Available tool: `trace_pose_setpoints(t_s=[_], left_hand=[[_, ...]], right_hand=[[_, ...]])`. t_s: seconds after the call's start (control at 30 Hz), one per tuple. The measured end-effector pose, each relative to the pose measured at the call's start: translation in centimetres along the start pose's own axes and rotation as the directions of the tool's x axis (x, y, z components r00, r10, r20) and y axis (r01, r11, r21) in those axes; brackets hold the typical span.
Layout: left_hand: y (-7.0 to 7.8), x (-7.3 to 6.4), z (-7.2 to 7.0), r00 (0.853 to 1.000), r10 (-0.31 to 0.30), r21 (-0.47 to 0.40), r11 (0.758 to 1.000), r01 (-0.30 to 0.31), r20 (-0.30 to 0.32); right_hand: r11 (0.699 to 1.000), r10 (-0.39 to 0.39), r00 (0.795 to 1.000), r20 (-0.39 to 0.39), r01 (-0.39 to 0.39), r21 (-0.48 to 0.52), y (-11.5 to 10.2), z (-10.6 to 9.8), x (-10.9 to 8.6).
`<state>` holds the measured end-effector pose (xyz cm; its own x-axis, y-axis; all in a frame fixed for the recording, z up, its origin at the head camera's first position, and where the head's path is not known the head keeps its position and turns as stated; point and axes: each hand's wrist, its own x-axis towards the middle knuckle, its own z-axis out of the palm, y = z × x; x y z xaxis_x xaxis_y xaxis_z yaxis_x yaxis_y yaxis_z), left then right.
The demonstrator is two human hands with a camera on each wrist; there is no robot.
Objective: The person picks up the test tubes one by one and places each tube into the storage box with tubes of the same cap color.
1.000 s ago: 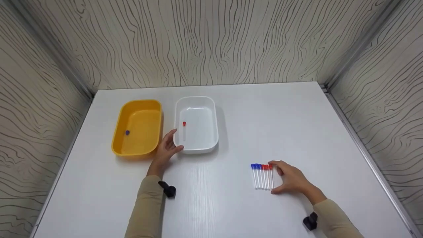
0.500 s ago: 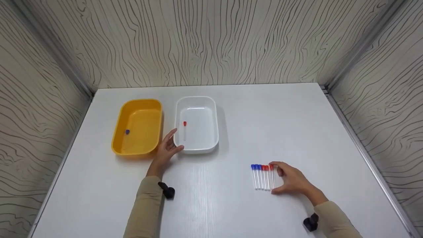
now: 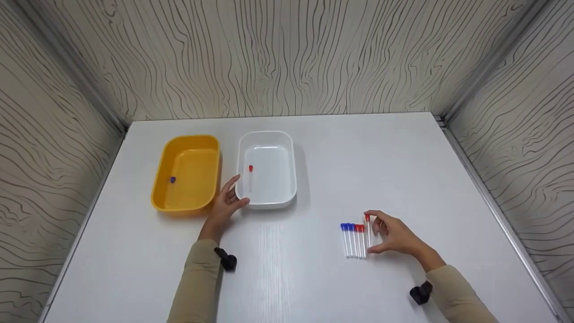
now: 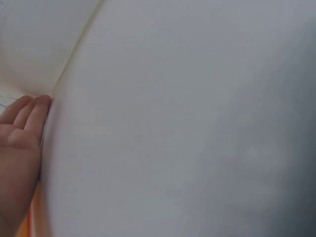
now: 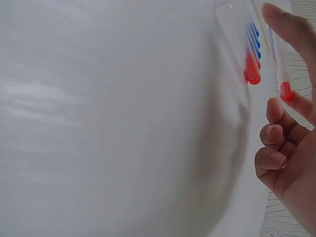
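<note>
A clear test tube with a red cap (image 3: 367,218) is held lengthwise between the thumb and index finger of my right hand (image 3: 397,235), raised off the table. The right wrist view shows the thumb at its clear end, the index finger at the red cap (image 5: 286,91) and the other fingers curled. Just left of it lies a row of tubes with blue caps (image 3: 347,227) and red caps (image 3: 359,228). My left hand (image 3: 224,206) rests at the near left corner of a white tray (image 3: 287,197), fingers along its side and thumb at the front rim.
One red-capped tube (image 3: 250,168) lies inside the white tray. Left of that stands a yellow tray (image 3: 206,197) containing a blue-capped tube (image 3: 172,180). All stand on a white table (image 3: 381,166) enclosed by wood-patterned panels (image 3: 287,58).
My right hand has lifted the rightmost red-capped tube out of the row, up and slightly away from me. My left hand has stayed at the white tray.
</note>
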<state>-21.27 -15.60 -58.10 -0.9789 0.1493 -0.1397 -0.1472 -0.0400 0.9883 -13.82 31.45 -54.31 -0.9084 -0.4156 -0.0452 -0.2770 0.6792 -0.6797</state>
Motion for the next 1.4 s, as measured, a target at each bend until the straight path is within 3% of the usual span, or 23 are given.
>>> trace_pose_setpoints(t_s=[0.2,0.4,0.73,1.2,1.4], left_hand=[[-0.1,0.0,-0.2,0.998,0.050,-0.026,0.998,-0.049,0.027],[0.0,0.0,0.0,1.000,0.005,-0.010,1.000,-0.005,0.002],[0.0,-0.1,0.2,1.000,0.015,-0.015,1.000,-0.015,-0.009],[0.1,-0.2,0.2,0.997,-0.074,0.039,0.996,0.075,-0.029],[-0.1,-0.1,0.0,0.998,-0.048,0.033,0.998,0.049,-0.029]], right_hand=[[1.000,0.001,1.000,0.006,-0.001,0.010,-0.9,-0.7,0.9],[1.000,-0.006,1.000,0.016,0.006,0.024,-1.6,-1.1,1.8],[0.998,-0.035,0.999,0.025,0.033,0.048,-2.9,-1.1,3.5],[0.993,-0.072,0.996,0.043,0.068,0.093,-4.2,-0.4,5.7],[0.992,-0.073,0.996,0.047,0.068,0.105,-5.0,0.0,6.8]])
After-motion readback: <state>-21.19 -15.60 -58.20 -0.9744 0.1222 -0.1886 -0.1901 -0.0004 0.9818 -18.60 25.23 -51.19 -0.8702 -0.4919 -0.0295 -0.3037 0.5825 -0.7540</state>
